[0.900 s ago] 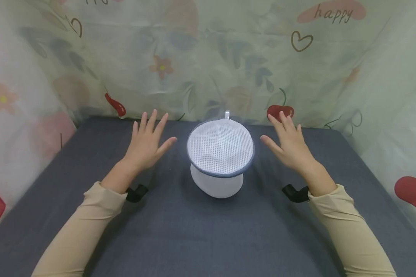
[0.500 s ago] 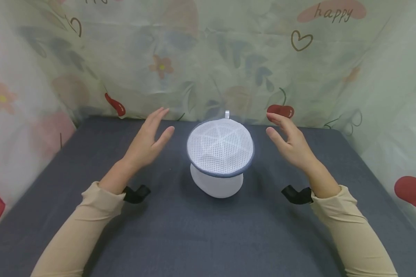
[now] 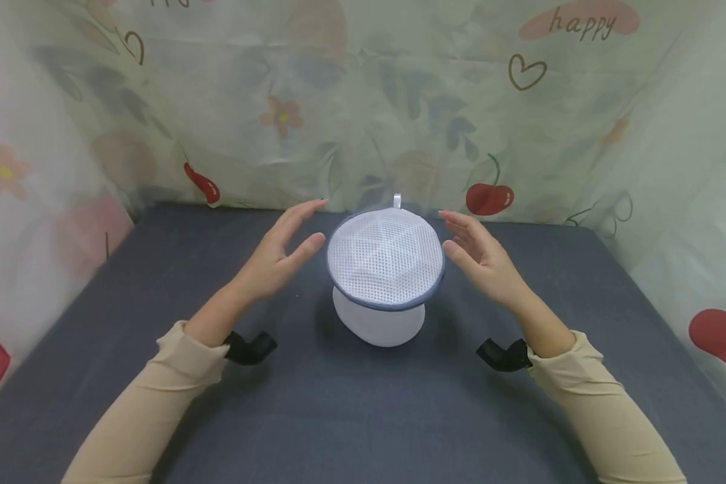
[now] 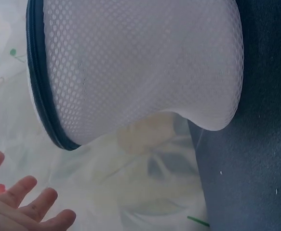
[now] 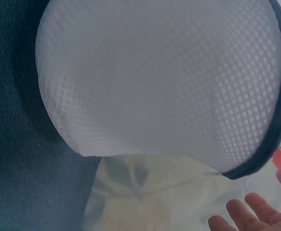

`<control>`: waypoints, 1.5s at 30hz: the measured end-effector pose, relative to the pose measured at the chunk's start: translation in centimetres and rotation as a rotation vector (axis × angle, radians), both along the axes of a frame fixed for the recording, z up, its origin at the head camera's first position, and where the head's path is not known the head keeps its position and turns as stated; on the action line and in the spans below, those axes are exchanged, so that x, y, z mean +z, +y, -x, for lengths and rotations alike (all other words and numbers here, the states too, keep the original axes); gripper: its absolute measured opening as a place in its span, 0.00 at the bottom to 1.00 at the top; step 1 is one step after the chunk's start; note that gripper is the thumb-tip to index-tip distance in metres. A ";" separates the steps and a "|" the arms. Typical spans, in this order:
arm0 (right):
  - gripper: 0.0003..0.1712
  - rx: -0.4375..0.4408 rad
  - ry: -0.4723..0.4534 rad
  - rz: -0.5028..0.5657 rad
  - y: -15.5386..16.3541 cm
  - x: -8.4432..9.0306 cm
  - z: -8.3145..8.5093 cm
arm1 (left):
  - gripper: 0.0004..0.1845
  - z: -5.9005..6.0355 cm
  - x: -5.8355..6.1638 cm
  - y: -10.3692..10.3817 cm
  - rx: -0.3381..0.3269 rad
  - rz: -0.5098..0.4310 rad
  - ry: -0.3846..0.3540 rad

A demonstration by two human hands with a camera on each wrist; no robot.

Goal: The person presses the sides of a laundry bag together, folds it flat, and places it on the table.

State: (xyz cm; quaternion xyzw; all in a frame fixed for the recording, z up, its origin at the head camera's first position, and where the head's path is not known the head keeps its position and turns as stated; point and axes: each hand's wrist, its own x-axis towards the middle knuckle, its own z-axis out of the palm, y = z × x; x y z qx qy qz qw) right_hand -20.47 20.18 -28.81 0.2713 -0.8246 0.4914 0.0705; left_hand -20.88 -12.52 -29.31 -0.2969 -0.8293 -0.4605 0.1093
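Observation:
A white mesh laundry bag (image 3: pixel 385 269) with a dark grey rim and a small white loop at its back stands upright in the middle of the dark grey table (image 3: pixel 351 410). My left hand (image 3: pixel 284 249) hovers just left of the bag's rim, fingers straight, holding nothing. My right hand (image 3: pixel 474 252) hovers just right of the rim, also with straight fingers. Neither hand visibly touches the bag. The left wrist view shows the mesh bag (image 4: pixel 140 67) close up with my left fingertips (image 4: pixel 24 207) at the lower left. The right wrist view shows the bag (image 5: pixel 154 82) and my right fingertips (image 5: pixel 256 214).
A pale cloth backdrop (image 3: pixel 363 101) printed with flowers, cherries and hearts closes the table in at the back and both sides. Black wrist camera mounts (image 3: pixel 251 347) sit under each sleeve. Bare table surface lies in front of the bag.
Both hands have moved inward from wide apart to close beside the bag's rim, turning from palm-down to palms facing the bag. The bag has not moved.

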 end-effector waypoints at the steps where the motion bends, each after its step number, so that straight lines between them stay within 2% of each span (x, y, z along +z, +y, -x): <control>1: 0.27 0.010 0.002 0.000 -0.1 -0.2 0.0 | 0.27 0.0 -0.1 0.1 -0.016 0.001 -0.006; 11: 0.32 0.024 -0.039 -0.077 -1.1 -1.1 -0.1 | 0.30 0.1 -1.1 1.0 -0.095 0.085 -0.081; 16: 0.33 0.029 -0.046 -0.118 -1.4 -1.3 -0.1 | 0.31 0.1 -1.5 1.1 -0.096 0.166 -0.104; 22: 0.34 0.026 -0.049 -0.146 -1.6 -1.6 0.1 | 0.32 0.0 -1.7 1.4 -0.078 0.211 -0.156; 34: 0.33 0.000 -0.019 -0.198 -1.8 -1.9 0.1 | 0.32 0.2 -2.2 1.8 -0.093 0.225 -0.157; 45: 0.35 0.005 -0.016 -0.199 -1.9 -1.9 0.2 | 0.33 0.4 -2.4 1.8 -0.081 0.227 -0.140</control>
